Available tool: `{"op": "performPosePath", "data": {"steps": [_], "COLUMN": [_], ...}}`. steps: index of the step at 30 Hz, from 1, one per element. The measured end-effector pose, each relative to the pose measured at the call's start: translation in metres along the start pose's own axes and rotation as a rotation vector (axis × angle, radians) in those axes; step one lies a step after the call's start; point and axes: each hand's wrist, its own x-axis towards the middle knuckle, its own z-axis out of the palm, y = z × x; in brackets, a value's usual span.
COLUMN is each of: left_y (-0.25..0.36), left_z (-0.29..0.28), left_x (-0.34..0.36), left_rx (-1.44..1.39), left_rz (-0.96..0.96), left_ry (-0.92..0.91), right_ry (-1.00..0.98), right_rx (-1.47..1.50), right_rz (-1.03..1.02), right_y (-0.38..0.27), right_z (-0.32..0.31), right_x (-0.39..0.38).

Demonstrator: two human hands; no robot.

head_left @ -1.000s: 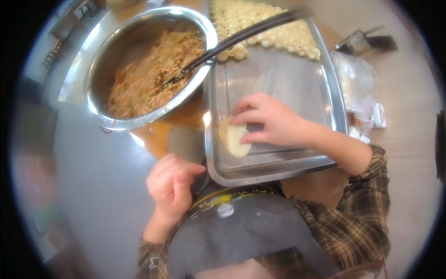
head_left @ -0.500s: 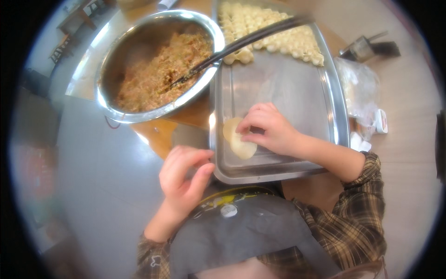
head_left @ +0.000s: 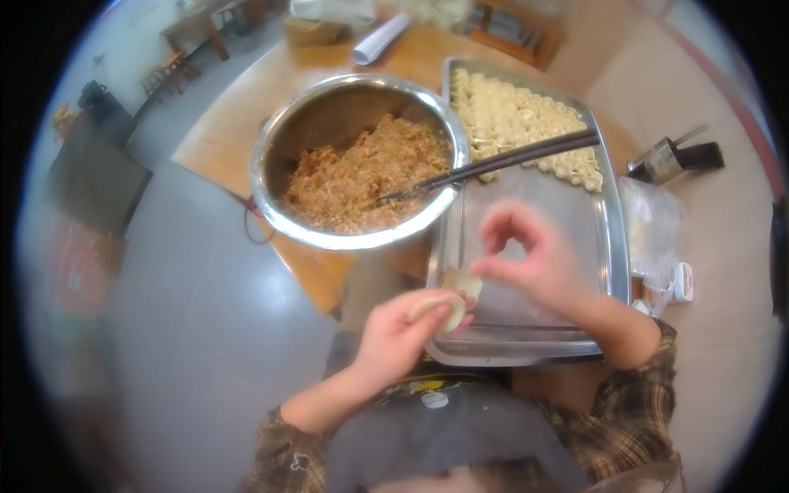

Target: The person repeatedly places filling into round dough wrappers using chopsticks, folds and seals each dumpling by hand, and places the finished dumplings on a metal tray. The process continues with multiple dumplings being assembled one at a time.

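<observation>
Holding a dumpling wrapper [head_left: 440, 311] in left hand [head_left: 400, 338], right hand [head_left: 530, 259] above tray [head_left: 612, 246]

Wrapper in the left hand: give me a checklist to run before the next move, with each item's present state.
1. Wrapper held in left hand: ok.
2. Right hand free: ok, it holds nothing visible.
3. Filling in bowl: ok, plenty.
4. Chopsticks within reach: ok, resting across the bowl rim, tips in the filling.
5. Bare space on tray: ok, dumplings fill only the far end.
6. Wrapper whole, untorn: cannot tell.
</observation>
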Motion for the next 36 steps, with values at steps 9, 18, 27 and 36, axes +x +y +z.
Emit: {"op": "performPosePath", "data": {"steps": [9,18,27,36], "left_y": [0.012,0.006,0.004,0.003], "left_z": [-0.033,-0.052,-0.059,-0.061], "left_x": [0.004,0.003,0.004,0.003], "left_rx": [-0.728,-0.777,-0.821,-0.822], "left_rz": [-0.157,-0.064,-0.063,-0.05], "left_ry": [0.197,0.251,0.25,0.261], "right_ry": [0.197,0.553,0.497,0.566], "right_rx": [0.306,0.048,-0.014,0.08], "right_rz": [0.082,-0.186,-0.176,-0.207], "right_y": [-0.01,-0.048,-0.022,0.005], "right_z": [-0.039,-0.059,-0.036,-0.027], "right_x": [0.079,0.092,0.105,0.122]}}
